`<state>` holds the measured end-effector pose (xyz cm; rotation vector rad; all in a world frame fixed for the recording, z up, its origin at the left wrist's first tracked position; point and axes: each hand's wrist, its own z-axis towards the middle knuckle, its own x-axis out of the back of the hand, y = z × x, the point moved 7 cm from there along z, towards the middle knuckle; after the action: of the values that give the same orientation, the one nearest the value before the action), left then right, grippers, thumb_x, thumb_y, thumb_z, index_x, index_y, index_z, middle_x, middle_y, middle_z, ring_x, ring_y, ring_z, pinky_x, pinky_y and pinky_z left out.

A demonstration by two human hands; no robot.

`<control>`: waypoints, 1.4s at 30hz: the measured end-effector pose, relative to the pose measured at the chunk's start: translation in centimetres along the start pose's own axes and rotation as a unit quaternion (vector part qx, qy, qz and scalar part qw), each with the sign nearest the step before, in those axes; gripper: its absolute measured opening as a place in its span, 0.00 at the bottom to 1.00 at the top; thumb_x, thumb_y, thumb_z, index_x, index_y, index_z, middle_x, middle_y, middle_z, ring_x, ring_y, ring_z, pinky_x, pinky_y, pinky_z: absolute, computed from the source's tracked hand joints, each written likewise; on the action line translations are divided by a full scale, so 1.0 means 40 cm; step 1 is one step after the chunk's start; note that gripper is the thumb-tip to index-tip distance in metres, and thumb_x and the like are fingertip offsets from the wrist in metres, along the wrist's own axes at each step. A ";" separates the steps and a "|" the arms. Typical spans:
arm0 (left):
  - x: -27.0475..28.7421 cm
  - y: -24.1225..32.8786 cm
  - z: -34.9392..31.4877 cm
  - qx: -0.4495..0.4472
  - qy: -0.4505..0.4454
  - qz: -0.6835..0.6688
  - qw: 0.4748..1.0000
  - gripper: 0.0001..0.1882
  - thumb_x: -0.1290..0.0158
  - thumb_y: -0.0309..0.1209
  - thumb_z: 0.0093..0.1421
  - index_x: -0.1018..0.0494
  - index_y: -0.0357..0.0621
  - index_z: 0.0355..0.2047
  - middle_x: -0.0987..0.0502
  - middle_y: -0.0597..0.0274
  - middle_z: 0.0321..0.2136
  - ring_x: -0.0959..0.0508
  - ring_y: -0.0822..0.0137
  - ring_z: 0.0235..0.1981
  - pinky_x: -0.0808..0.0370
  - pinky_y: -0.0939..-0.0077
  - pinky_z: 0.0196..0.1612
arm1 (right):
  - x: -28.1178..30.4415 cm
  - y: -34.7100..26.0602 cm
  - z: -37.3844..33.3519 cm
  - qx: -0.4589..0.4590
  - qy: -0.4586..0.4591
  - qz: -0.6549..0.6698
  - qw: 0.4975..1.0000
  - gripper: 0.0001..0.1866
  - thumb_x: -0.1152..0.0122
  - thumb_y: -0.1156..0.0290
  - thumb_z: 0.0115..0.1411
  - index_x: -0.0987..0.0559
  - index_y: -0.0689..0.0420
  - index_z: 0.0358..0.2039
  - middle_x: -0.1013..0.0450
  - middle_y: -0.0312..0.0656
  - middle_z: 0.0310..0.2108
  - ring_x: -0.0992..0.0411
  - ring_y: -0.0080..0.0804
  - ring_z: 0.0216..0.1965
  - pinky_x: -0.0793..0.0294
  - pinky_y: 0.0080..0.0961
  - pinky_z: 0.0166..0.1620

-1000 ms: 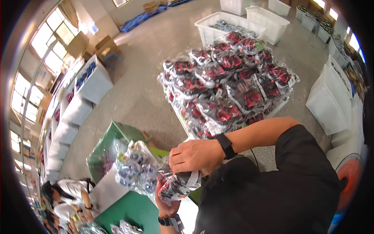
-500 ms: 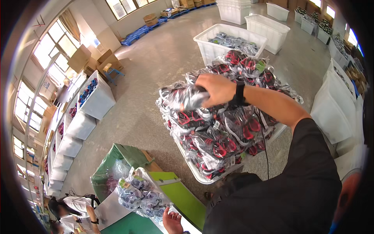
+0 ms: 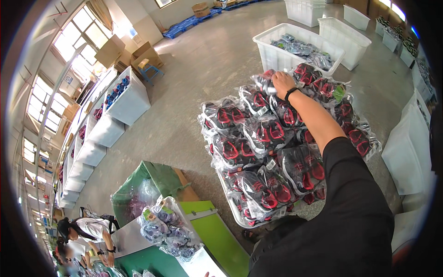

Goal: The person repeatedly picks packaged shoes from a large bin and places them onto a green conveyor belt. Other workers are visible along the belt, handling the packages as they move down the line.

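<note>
My right hand (image 3: 281,84) reaches to the far side of a heaped pile of bagged shoes (image 3: 265,136), dark with red linings. Its fingers are closed on a clear-bagged pair of shoes (image 3: 264,84) at the pile's far edge. The heap fills a white plastic bin (image 3: 226,187) and rises above its rim. Only a fingertip or two of my left hand (image 3: 207,274) show at the bottom edge, close to the white end of the worktable; the remainder is out of frame. Bagged bluish-purple shoes (image 3: 168,228) lie stacked on that table.
A white bin (image 3: 272,56) of bagged grey-blue shoes stands just beyond the pile. A green-covered box (image 3: 138,182) adjoins the green worktable (image 3: 150,261). Two co-workers (image 3: 94,228) are at lower left. White bins (image 3: 127,108) line the left; more stand at right.
My right hand has carried a bagged pair from the pile's left side to its far edge. My left hand has dropped almost out of view. The view has shifted a little left.
</note>
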<state>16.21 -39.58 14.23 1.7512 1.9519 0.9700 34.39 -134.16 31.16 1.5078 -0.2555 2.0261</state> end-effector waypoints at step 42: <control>0.253 -0.047 0.295 -0.011 -0.005 -0.061 0.998 0.21 0.41 0.45 0.67 0.24 0.44 0.51 0.22 0.67 0.34 0.22 0.74 0.33 0.23 0.77 0.36 | 0.642 -0.904 -0.934 0.280 -0.351 0.511 0.733 0.27 0.28 0.74 0.49 0.22 0.62 0.52 0.20 0.47 0.38 0.21 0.41 0.40 0.24 0.34 0.45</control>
<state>20.80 -26.78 6.48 1.6020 2.0082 0.9363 19.89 -78.16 35.30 2.9930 -1.0471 2.2467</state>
